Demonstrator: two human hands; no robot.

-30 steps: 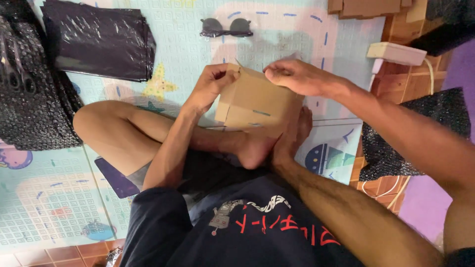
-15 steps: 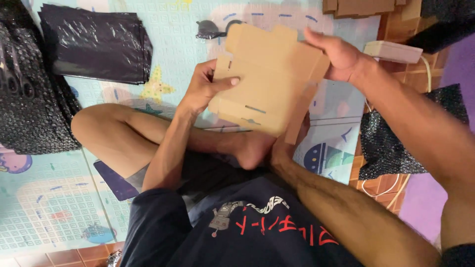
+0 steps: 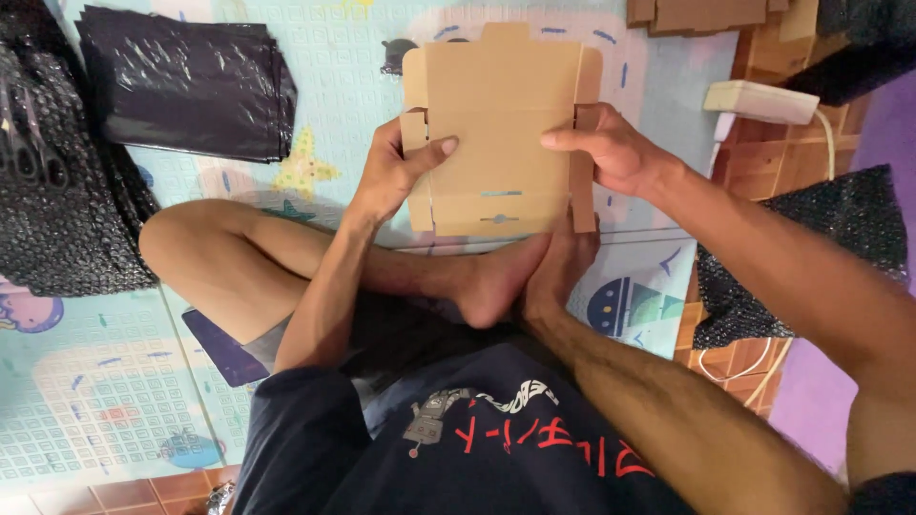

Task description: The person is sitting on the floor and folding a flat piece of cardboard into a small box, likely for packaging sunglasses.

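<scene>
Patterned play mat [image 3: 95, 401] covers the floor. One stack of black plastic bags [image 3: 186, 81] far left, two bubble-wrap piles [image 3: 57, 219] [image 3: 811, 257] either side, one brown cardboard stack [image 3: 706, 14] top right, one white power strip [image 3: 763, 100]. One flat cardboard box blank [image 3: 501, 124] held above crossed legs, left hand [image 3: 396, 172] and right hand [image 3: 611, 153] clamped on opposite edges, hiding the mat behind.

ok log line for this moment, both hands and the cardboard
left hand: grips left edge of flat cardboard box blank | right hand: grips right edge | blank: unfolded, held over play mat | black bags: stacked beside
</scene>
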